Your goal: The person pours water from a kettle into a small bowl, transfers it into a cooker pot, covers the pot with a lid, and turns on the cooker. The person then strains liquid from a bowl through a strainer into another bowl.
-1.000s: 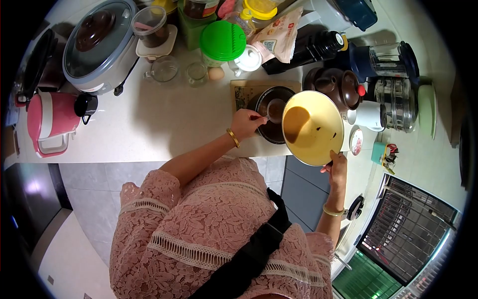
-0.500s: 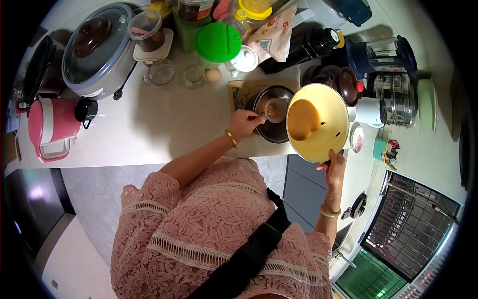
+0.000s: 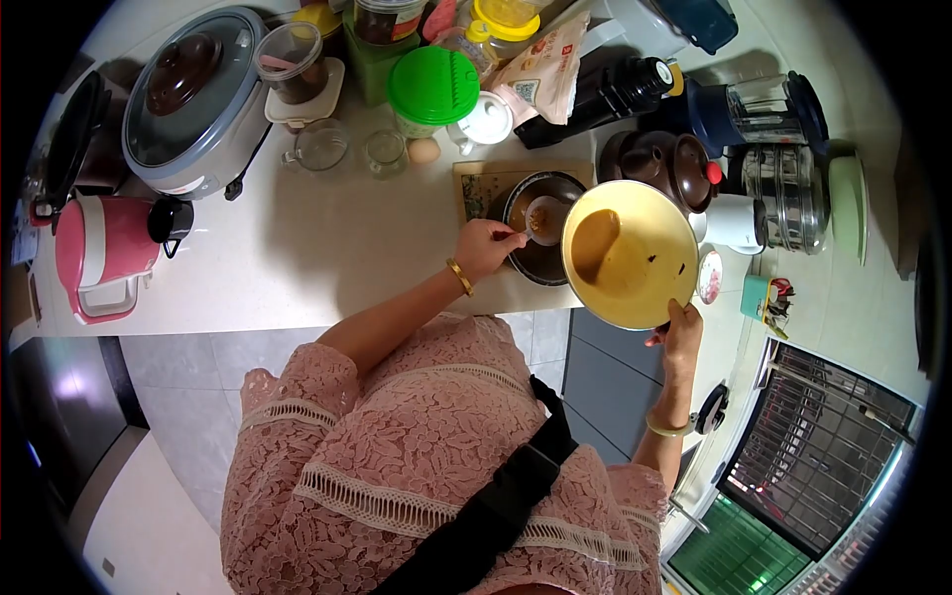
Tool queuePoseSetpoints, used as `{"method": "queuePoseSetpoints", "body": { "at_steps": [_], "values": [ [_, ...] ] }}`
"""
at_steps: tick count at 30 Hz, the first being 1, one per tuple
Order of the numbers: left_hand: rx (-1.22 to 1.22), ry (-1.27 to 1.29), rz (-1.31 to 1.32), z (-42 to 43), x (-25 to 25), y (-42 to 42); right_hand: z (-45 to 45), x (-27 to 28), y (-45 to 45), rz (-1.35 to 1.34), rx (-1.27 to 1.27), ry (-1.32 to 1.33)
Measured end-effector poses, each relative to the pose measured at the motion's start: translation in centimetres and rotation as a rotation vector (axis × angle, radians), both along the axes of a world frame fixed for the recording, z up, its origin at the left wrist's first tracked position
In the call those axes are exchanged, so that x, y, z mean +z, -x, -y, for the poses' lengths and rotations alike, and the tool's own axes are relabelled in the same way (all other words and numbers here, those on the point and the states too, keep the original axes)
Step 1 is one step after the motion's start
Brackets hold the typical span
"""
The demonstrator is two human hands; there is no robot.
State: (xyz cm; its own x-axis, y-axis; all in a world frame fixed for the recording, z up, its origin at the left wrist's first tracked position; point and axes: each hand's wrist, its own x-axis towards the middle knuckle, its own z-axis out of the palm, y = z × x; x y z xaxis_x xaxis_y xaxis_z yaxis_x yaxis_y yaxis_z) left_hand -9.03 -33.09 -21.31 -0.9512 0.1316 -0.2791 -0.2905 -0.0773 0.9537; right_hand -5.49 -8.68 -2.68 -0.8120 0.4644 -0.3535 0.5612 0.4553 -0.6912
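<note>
My left hand (image 3: 488, 246) is closed on the handle of a small strainer (image 3: 542, 216), which sits over the mouth of a dark pot (image 3: 540, 270) with brown bits in its mesh. In my right hand (image 3: 681, 337) is the rim of a yellow bowl (image 3: 635, 283), thumb on the inside. The bowl is tilted toward the pot; brown liquid (image 3: 597, 248) pools on its left side, and a few dark specks cling to its inner wall. The bowl's edge covers the right part of the pot. Under the pot lies a patterned board (image 3: 478, 190).
An egg (image 3: 424, 151), glass cups (image 3: 385, 154) and a green-lidded container (image 3: 433, 85) stand behind the pot. A brown teapot (image 3: 684, 171) and a white mug (image 3: 734, 220) are beyond the bowl. A slow cooker (image 3: 188, 99) and a pink kettle (image 3: 104, 253) are at left.
The yellow bowl and my right hand have shifted slightly right and toward me. The pool of liquid in the bowl looks smaller. My left hand and the strainer stay in place.
</note>
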Motion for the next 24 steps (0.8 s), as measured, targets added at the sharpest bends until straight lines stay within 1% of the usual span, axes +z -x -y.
{"method": "queuePoseSetpoints", "body": {
  "at_steps": [1, 15, 24],
  "values": [
    [-0.004, 0.033, 0.008, 0.1, 0.2, 0.0, 0.0, 0.2, 0.1, -0.001, 0.001, 0.0],
    [-0.002, 0.033, -0.02, 0.1, 0.2, 0.0, 0.5, 1.3, 1.5, 0.051, 0.126, -0.192],
    [-0.011, 0.047, -0.026, 0.2, 0.4, 0.0, 1.4, 1.7, 2.2, 0.016, 0.22, -0.323]
  ]
}}
